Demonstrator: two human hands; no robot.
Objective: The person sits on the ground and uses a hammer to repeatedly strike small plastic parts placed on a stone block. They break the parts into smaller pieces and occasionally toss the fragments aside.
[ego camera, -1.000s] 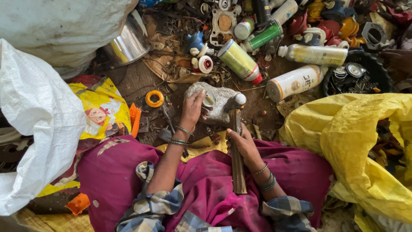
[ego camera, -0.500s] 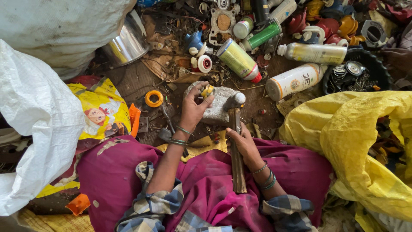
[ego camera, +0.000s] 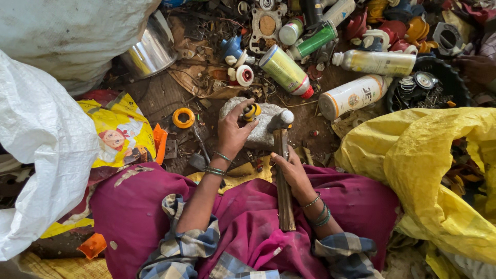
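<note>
Head view, left to right: your left hand [ego camera: 233,135] rests on the stone [ego camera: 257,123], its fingers [ego camera: 242,107] pinching the small yellow-and-black part [ego camera: 251,111] on top. Your right hand [ego camera: 292,170] is clenched round the hammer [ego camera: 283,170] handle, the head lying on the stone just beside the part. To strike well, I'd say seat the part flat on the stone, keep your fingertips low and off to the side, and use a short, square blow — cans [ego camera: 353,95] lie close beyond.
</note>
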